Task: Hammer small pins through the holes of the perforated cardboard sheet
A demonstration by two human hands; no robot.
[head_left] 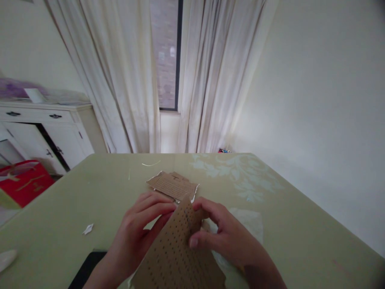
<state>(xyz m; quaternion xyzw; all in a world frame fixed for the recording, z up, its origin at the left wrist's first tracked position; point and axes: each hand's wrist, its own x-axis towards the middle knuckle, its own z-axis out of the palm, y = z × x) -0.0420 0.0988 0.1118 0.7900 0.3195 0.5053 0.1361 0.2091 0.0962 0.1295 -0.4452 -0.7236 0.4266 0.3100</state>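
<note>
Brown card between the two hands, seen from above. The card (177, 249), bearing rows of small dark marks, is tilted, one corner uppermost; its lower part is cut off by the bottom of the view. The left hand (140, 224) lies along the card's upper left edge, its fingertips passing behind and out of sight. The right hand (225, 230) holds the opposite side, thumb on the near, marked face and fingers bent at the top edge. Both hands are thus closed on the card, close together but separated by it, although the exact contact of the left fingertips cannot be made out.

Just beyond the hands, torn cardboard pieces (171, 186) with ragged white edges lie overlapping on the green bench (105, 188), their nearest edge partly covered by the card and fingers. Beneath and beyond the right hand spreads a translucent sheet (252, 222), much of it concealed by that hand. A dark flat object (87, 267) is partly hidden by the left forearm. To the left of the left hand, well apart from it, lies a small white scrap (88, 229); farther out on the same side, a white object (7, 259) is cut off by the border. Far to the left of both hands, beyond the bench, stands a red bag (27, 182), also incomplete at the border.
</note>
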